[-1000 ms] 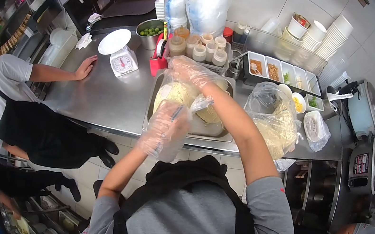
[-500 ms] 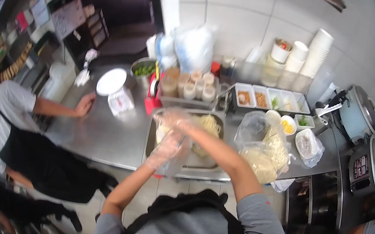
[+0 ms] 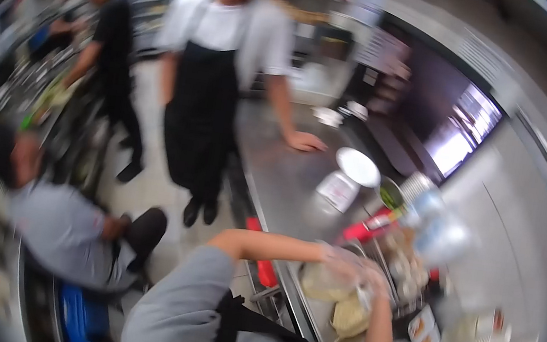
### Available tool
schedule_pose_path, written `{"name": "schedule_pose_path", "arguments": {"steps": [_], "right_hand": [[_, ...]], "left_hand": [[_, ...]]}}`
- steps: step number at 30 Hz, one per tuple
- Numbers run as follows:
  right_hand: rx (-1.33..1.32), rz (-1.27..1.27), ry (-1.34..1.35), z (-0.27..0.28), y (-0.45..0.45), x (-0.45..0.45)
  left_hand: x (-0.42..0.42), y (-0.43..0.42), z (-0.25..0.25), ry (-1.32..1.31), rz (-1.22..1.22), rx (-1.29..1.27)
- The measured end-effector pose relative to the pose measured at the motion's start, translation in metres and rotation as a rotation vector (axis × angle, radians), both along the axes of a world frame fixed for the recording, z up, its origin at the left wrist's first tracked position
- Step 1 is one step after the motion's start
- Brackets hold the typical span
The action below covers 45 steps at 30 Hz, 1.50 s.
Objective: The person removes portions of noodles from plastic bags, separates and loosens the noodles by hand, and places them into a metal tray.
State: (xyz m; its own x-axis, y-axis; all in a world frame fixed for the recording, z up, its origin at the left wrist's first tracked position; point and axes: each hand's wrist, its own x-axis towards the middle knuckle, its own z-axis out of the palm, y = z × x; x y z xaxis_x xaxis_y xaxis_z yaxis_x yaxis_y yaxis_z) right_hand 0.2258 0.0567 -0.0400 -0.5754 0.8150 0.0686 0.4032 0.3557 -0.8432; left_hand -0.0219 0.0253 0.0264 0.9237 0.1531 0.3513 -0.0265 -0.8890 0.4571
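My left hand (image 3: 342, 263), in a clear plastic glove, comes in from the left over the metal tray (image 3: 318, 310). Close against it is my gloved right hand (image 3: 373, 280), reached up from below. Both look closed at the neck of a clear plastic bag (image 3: 327, 285) with pale contents, though blur smears the fingers. Pale noodles (image 3: 350, 318) lie in the tray just below my hands.
A white scale (image 3: 337, 192) with a round plate stands farther along the steel counter (image 3: 274, 164). A co-worker in a black apron (image 3: 206, 105) rests a hand on it. Another person crouches (image 3: 70, 223) at left, near a blue crate (image 3: 82, 315). Sauce containers (image 3: 406, 273) stand beyond the tray.
The view has swung left, bringing the aisle and more people into sight. My hands stay together over the tray, and the bag now shows beside them.
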Motion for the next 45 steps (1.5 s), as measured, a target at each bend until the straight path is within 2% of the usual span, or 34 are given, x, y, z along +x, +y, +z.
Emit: {"name": "schedule_pose_path", "arguments": {"steps": [1,4,5,8,9,10,12,13,14,17,18,21,22,24,26,27,30,33,34,36,45], "right_hand": [[-0.164,0.078,0.284,0.008,-0.004,0.009],[0.072,0.277,-0.401,-0.011,0.031,0.014],[0.089,0.241,-0.527,0.000,0.028,0.012],[-0.026,0.063,-0.687,0.071,-0.010,-0.040],[-0.049,0.050,-0.708,0.084,-0.019,-0.051],[-0.084,0.160,-0.693,0.080,-0.011,-0.050],[0.172,0.282,-0.765,0.026,0.015,-0.024],[0.300,0.340,-0.794,0.042,-0.006,-0.039],[0.145,0.002,-0.889,0.070,-0.022,-0.048],[0.022,-0.158,-1.004,0.025,0.018,-0.032],[0.034,-0.065,-1.180,0.041,0.010,-0.040],[0.039,-0.181,-1.030,0.042,0.005,-0.035],[-0.221,-0.372,-0.816,0.002,0.033,-0.009],[0.398,-0.053,-1.019,-0.067,0.089,0.037],[0.524,-0.060,-0.752,-0.072,0.093,0.053],[0.550,-0.117,-0.753,-0.062,0.085,0.050],[0.606,-0.267,-0.765,-0.040,0.072,0.038],[0.647,-0.334,-0.735,-0.031,0.069,0.028],[0.675,-0.334,-0.684,-0.039,0.076,0.029],[0.679,-0.375,-0.587,-0.022,0.064,0.021],[0.757,-0.434,-0.408,-0.009,0.035,0.013]], "left_hand": [[0.003,0.008,-0.006,0.046,0.041,0.028],[0.007,0.017,-0.021,0.121,0.125,0.070],[0.011,0.017,-0.025,0.147,0.143,0.079],[0.019,0.017,-0.035,0.196,0.176,0.087],[0.020,0.016,-0.036,0.207,0.183,0.088],[0.021,0.015,-0.035,0.213,0.190,0.086],[0.017,0.014,-0.030,0.239,0.211,0.086],[0.017,0.012,-0.025,0.254,0.214,0.086],[0.015,0.010,-0.021,0.294,0.222,0.110],[-0.005,0.002,-0.025,0.168,0.361,0.085],[-0.007,0.009,-0.032,0.236,0.356,0.118],[-0.021,-0.002,-0.021,0.365,0.349,0.223],[-0.013,0.001,-0.029,0.316,0.363,0.241],[0.007,0.015,-0.059,0.222,0.400,0.278],[0.013,-0.008,-0.053,0.014,0.478,0.246],[0.017,-0.021,-0.043,-0.093,0.515,0.227],[0.027,-0.058,0.012,-0.018,0.635,0.035],[0.026,-0.069,0.026,-0.230,0.616,-0.092],[0.021,-0.080,0.041,-0.175,0.593,-0.073],[0.006,-0.100,0.071,-0.069,0.550,-0.034],[0.025,-0.100,0.032,-0.087,0.437,0.264]]}}
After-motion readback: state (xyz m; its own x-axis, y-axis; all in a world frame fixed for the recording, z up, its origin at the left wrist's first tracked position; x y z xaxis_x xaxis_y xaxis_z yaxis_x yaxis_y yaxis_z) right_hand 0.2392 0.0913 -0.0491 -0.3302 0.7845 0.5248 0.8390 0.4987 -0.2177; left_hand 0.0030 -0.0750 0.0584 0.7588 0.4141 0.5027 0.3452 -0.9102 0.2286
